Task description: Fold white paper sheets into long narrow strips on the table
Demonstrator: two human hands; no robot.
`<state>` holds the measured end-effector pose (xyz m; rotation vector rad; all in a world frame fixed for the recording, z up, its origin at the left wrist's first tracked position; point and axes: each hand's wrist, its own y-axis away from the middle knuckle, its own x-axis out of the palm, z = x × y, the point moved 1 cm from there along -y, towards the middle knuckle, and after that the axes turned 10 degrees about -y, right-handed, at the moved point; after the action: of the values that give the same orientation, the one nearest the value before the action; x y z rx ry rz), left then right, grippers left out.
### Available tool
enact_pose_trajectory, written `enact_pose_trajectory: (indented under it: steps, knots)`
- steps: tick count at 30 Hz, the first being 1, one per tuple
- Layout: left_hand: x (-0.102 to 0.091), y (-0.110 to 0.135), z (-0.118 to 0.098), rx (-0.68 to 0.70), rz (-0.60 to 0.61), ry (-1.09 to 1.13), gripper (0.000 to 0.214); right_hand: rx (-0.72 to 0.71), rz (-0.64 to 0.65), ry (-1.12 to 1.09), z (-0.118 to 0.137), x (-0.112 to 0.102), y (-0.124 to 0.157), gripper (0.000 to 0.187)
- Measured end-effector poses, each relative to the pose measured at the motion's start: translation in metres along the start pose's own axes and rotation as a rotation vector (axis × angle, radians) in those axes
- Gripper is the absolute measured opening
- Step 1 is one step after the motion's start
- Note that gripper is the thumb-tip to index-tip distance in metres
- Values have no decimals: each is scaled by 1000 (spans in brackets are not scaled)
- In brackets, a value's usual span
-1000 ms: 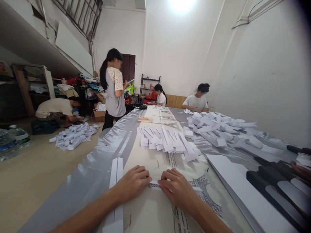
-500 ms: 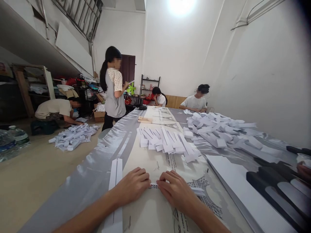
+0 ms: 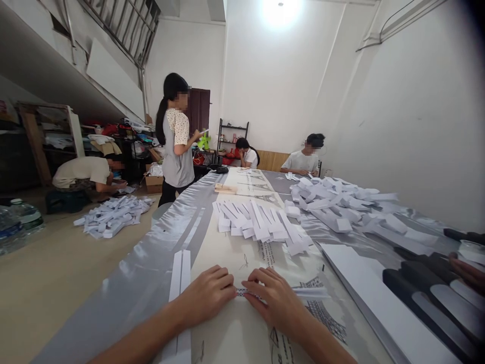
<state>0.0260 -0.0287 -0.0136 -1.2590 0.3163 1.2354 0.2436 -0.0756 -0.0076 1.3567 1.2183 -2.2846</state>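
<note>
One cloth-covered worktop (image 3: 151, 268) is stretching ahead, fanned folded papers (image 3: 261, 222) lying farther along it. My left hand (image 3: 214, 293) is curling its fingers, on what I cannot tell; my right hand (image 3: 272, 293), nearer, is pinching a paper strip (image 3: 313, 292), its long axis running left to right, one end jutting rightward.

White walls (image 3: 409, 101) rose above a tan floor (image 3: 76, 278), with a bright light (image 3: 281, 12) high up. A dark door (image 3: 200, 108) and a black shelf unit (image 3: 233, 142) stood at the back; the upper-left slope (image 3: 41, 68) was perhaps a staircase's underside.
</note>
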Motion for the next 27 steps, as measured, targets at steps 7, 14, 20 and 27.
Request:
enact_pose_trajectory:
  steps: [7, 14, 20, 27]
  knots:
    - [0, 2, 7, -45, -38, 61, 18, 54, 28, -80, -13, 1, 3, 24]
    - [0, 1, 1, -8, -58, 11, 25, 34, -3, -143, -6, 4, 1, 14]
    - [-5, 0, 4, -14, -72, 78, 21, -3, 10, -134, -5, -3, -1, 28]
    - [-9, -1, 0, 27, -117, 78, 25, 0, 36, -128, -1, -5, 0, 14]
